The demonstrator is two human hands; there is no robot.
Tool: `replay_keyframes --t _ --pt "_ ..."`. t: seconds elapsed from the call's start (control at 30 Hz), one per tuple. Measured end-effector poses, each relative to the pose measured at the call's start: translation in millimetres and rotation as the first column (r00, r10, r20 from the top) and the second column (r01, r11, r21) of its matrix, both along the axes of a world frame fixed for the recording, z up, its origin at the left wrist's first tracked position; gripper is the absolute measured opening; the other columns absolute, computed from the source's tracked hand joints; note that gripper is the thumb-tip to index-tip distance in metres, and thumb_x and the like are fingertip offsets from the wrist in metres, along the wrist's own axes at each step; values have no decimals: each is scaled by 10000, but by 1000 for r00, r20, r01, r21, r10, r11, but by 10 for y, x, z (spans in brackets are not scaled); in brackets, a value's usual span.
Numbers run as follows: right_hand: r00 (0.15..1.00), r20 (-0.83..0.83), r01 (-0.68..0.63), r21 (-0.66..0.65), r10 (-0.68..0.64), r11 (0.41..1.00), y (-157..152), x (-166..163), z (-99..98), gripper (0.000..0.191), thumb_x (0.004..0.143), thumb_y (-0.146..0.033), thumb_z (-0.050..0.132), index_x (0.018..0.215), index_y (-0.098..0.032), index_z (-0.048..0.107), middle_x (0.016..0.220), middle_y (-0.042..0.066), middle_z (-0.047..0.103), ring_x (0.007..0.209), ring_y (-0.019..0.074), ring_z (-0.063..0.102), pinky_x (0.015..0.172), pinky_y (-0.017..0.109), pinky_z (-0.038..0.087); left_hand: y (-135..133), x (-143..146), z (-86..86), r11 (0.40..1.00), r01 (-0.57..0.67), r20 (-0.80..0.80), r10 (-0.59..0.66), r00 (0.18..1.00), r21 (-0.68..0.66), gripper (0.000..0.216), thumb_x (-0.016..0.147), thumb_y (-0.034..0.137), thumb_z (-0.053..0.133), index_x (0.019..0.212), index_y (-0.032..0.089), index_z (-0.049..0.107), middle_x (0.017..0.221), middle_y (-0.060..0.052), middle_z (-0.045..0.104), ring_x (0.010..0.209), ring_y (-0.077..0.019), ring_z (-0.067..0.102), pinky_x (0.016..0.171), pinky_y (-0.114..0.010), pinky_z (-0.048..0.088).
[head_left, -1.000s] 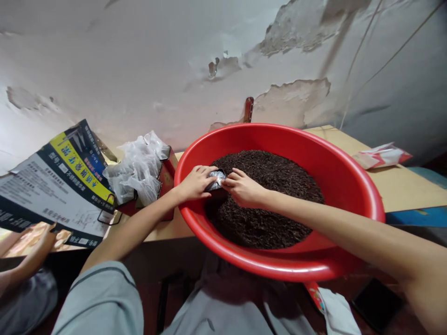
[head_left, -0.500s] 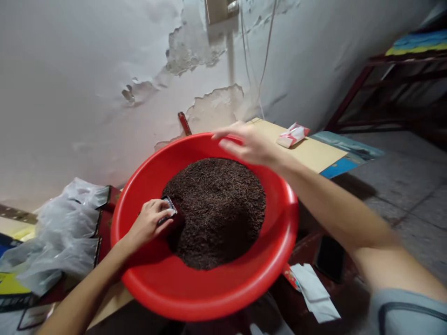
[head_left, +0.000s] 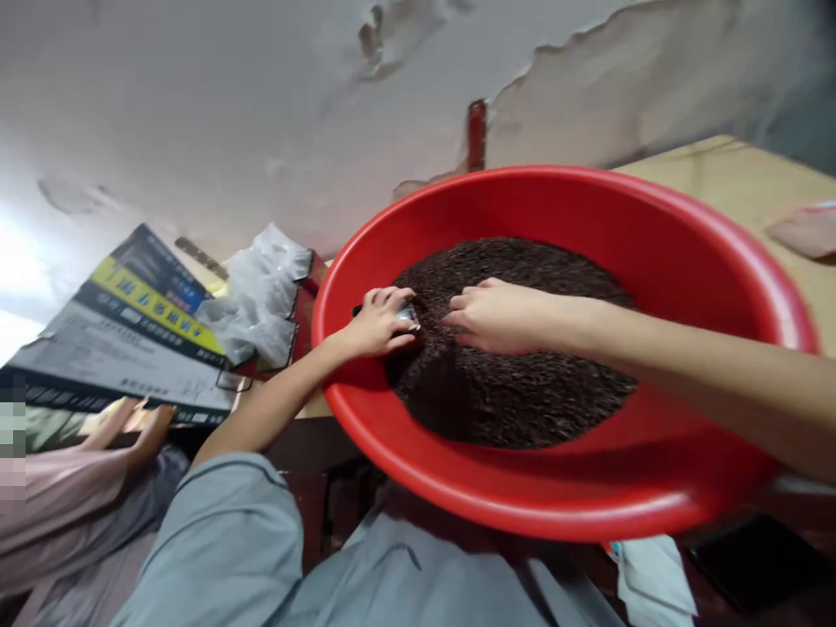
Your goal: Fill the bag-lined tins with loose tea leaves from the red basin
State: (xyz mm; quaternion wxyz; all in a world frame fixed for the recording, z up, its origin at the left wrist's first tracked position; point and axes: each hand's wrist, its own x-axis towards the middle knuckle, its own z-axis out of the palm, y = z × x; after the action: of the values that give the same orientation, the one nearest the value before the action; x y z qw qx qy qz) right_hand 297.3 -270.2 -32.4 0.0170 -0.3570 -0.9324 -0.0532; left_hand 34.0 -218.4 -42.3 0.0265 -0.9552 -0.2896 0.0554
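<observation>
A wide red plastic basin [head_left: 575, 492] holds a heap of dark, dry shreds that look like loose tea leaves [head_left: 549, 396]. At the basin's left inner side, my left hand [head_left: 379, 324] is closed around a small black-edged box [head_left: 408, 315] with something clear and shiny at its mouth. Over the heap, just right of the box, is my right hand [head_left: 496, 318], its fingers curled together and pointing left. Whatever those fingers may hold is hidden.
Crumpled clear plastic bags [head_left: 261, 292] lie on dark red boxes left of the basin. Beyond them, another person's hands [head_left: 140, 422] are near a large printed sheet [head_left: 131, 335]. White tissues [head_left: 655, 579] and a dark phone [head_left: 761, 562] lie at lower right.
My right hand has come down from above the basin's far rim to the heap, its fingers now drawn together. My left hand keeps the box. The view has swung left.
</observation>
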Motion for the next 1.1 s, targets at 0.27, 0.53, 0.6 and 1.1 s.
replay_keyframes --t 0.27,0.53,0.6,1.1 --pt "980 -116 -143 150 161 978 210 -625 -391 280 1026 -243 552 1171 -109 750 1256 203 661 958 251 679 816 388 542 83 -131 -74 992 -23 84 34 996 -127 322 963 364 672 1175 142 768 1333 -169 623 1277 -330 519 1074 -474 425" --pt "976 -199 -51 162 83 985 283 -689 -441 376 1071 -380 503 1109 -175 815 1491 203 557 1169 323 606 921 463 523 53 -475 -53 978 37 374 44 926 -206 531 859 208 766 1363 126 619 1507 -194 540 1364 -308 541 1114 -463 467" --pt "980 -176 -58 168 88 984 248 -668 -467 368 1070 -388 509 1209 -201 794 1554 200 516 1218 336 583 951 490 516 10 -520 -37 994 21 318 15 948 -111 423 904 289 771 1296 152 690 1501 -165 560 1383 -323 517 1123 -471 438" --pt "996 86 -45 199 28 979 129 -968 -449 331 1049 -200 454 944 -117 757 992 154 713 742 223 650 659 355 501 -188 -584 -144 984 -70 193 102 976 -166 576 916 156 696 1483 175 597 1540 -129 615 1320 -267 626 1031 -370 508"
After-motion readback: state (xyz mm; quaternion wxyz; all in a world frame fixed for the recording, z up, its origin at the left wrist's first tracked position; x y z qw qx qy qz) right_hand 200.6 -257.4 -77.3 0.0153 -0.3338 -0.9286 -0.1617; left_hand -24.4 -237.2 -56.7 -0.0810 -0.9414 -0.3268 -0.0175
